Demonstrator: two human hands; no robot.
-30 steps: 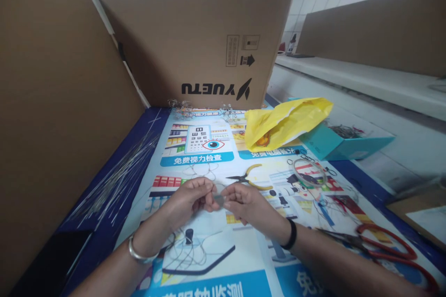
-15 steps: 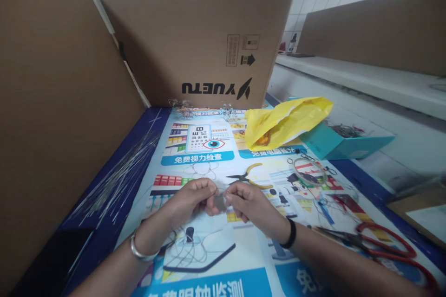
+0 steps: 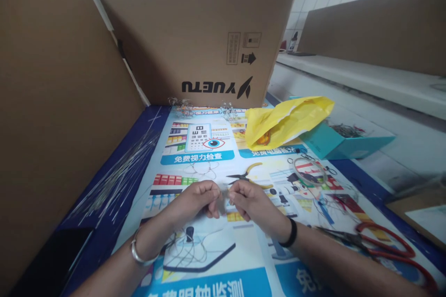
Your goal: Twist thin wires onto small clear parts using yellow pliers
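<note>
My left hand (image 3: 202, 198) is closed in a pinch above the printed sheet (image 3: 244, 246). Facing it across a small gap, my right hand (image 3: 249, 199) pinches too. Something thin and greyish shows faintly between the fingertips, too small and blurred to name. Just beyond the hands lie pliers (image 3: 248, 177) with yellow handles, partly hidden by my right hand. Loops of thin wire (image 3: 190, 250) with a small black piece rest on the sheet nearer to me, beside my left forearm.
Straight wires (image 3: 118, 176) lie at the left by a cardboard wall (image 3: 167, 46). On the right are a yellow bag (image 3: 289, 123), a teal box (image 3: 351, 144) of wire pieces, a coil (image 3: 308, 171) and red-handled scissors (image 3: 386, 241).
Both hands have shifted slightly to the right, and their fingertips are a little further apart. The objects on the table have not moved.
</note>
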